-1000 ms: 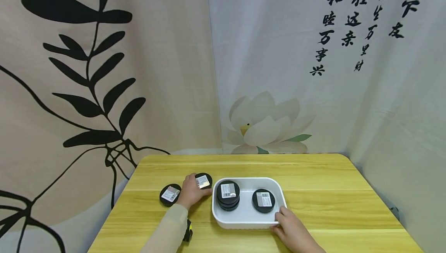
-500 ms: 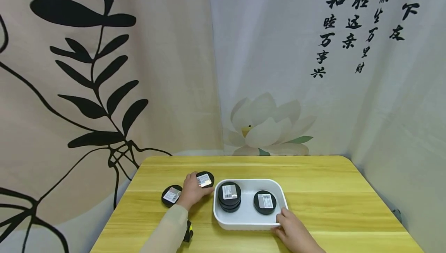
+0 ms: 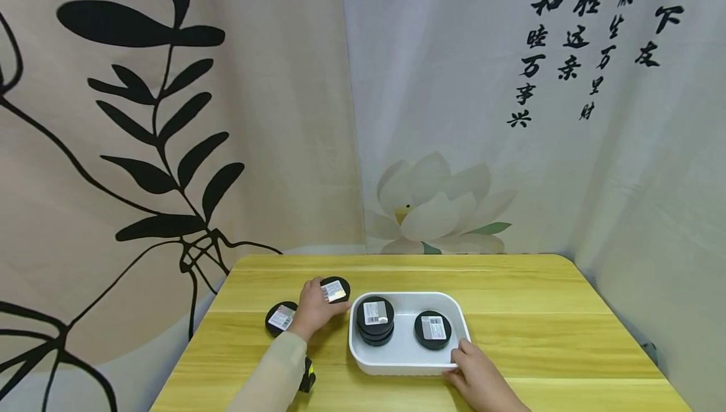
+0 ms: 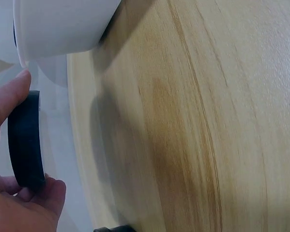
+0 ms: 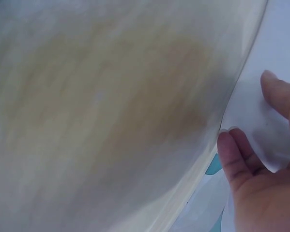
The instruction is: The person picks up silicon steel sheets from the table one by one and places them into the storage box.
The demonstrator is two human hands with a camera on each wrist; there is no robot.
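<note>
The left hand [image 3: 315, 310] grips a disc [image 3: 335, 290] over the worktop [image 3: 527, 311], just beside the tray [image 3: 401, 368]. The right hand [image 3: 479, 375] pinches the tray's corner; a stack [image 3: 375, 320] and lone disc [image 3: 433, 330] sit between them.

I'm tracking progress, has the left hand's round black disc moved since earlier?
Yes: upward in the head view, the disc nearer the far edge of the yellow wooden table.

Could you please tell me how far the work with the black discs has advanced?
Done, it seems: a stack of discs and a single disc already sit inside the white tray.
In hand: the left hand holds another disc outside the tray; the right hand grips the tray.
Remaining, apparently: one disc lying on the table.
</note>
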